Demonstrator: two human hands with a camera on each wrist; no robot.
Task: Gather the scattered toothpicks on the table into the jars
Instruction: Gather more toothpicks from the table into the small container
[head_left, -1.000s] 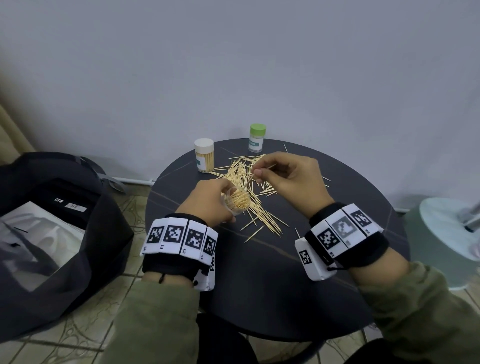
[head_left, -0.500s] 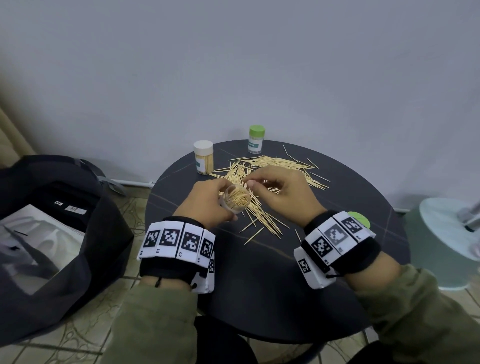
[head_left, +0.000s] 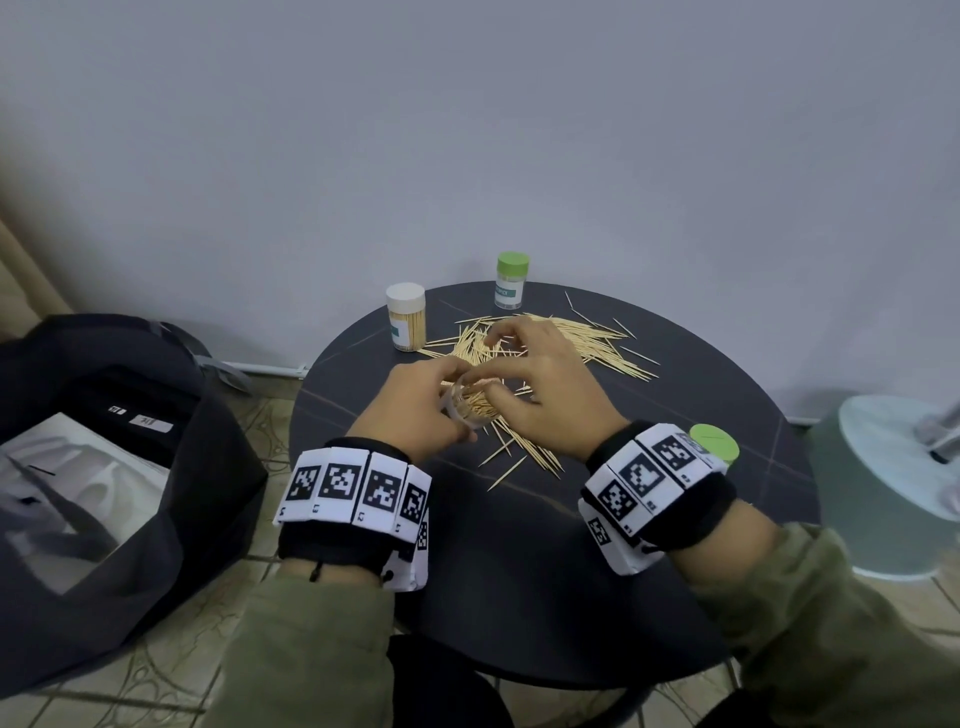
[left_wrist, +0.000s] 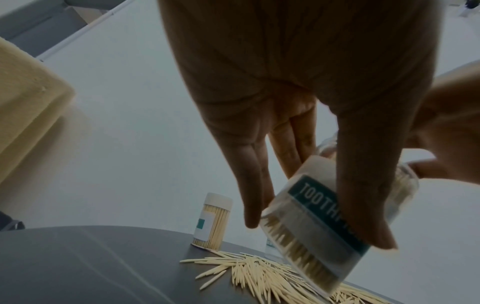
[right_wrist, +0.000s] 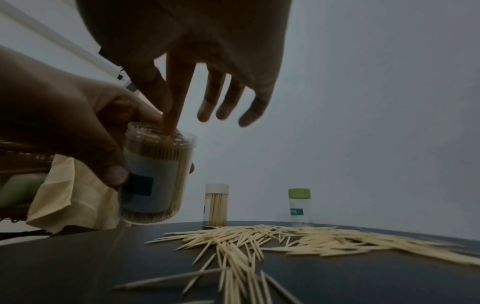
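My left hand (head_left: 415, 410) grips a clear, lidless toothpick jar (head_left: 470, 408) above the dark round table (head_left: 519, 571), tilted toward my right hand. The jar (right_wrist: 158, 174) is nearly full of toothpicks and carries a teal label (left_wrist: 324, 209). My right hand (head_left: 540, 384) reaches over it. The index fingertip (right_wrist: 170, 127) dips into the jar's mouth onto the toothpick ends, while the other fingers spread straight. Scattered toothpicks (head_left: 582, 338) lie in a pile behind and under both hands.
A white-lidded jar (head_left: 406, 317) full of toothpicks and a green-lidded jar (head_left: 511, 280) stand at the table's far edge. A loose green lid (head_left: 714, 441) lies right of my right wrist. A black bag (head_left: 104, 467) sits on the floor at left, a grey stool (head_left: 893, 467) at right.
My right hand left the pile with pinched toothpicks and came to the jar's mouth; its index finger now sits in the opening. My left hand kept hold of the jar.
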